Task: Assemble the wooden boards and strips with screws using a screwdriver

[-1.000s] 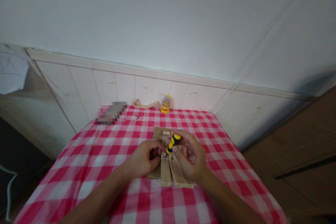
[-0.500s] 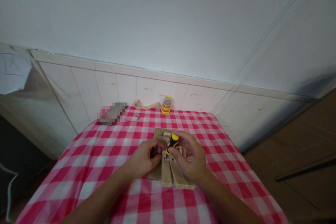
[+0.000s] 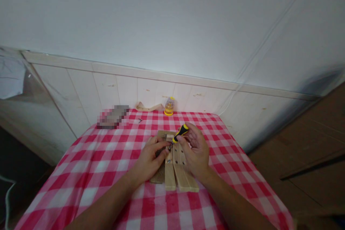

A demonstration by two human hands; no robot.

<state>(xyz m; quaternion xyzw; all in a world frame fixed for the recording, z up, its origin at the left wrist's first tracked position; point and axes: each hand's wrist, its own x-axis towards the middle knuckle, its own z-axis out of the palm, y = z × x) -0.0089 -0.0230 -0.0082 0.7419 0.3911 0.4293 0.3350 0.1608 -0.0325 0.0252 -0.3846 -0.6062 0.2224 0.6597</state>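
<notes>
A set of pale wooden slats (image 3: 175, 174) joined side by side lies on the red-and-white checked tablecloth (image 3: 102, 158). My right hand (image 3: 195, 151) is closed on a small yellow-and-black screwdriver (image 3: 180, 133), tilted with its tip down at the slats' far end. My left hand (image 3: 151, 158) rests on the left of the slats, its fingertips pinched together beside the screwdriver tip. What the left fingers pinch is too small to make out. A screw head (image 3: 168, 160) shows in one slat.
At the table's far edge stand a small yellow-based clear container (image 3: 169, 106), a curled beige strip (image 3: 147, 107) and a blurred grey object (image 3: 112, 116). A small dark screw (image 3: 139, 120) lies near them. White panelled wall runs behind; wooden floor lies to the right.
The screwdriver has tipped from nearly upright to a slant, handle swinging right and away. Both hands shifted slightly toward the slats' far end, uncovering a screw head.
</notes>
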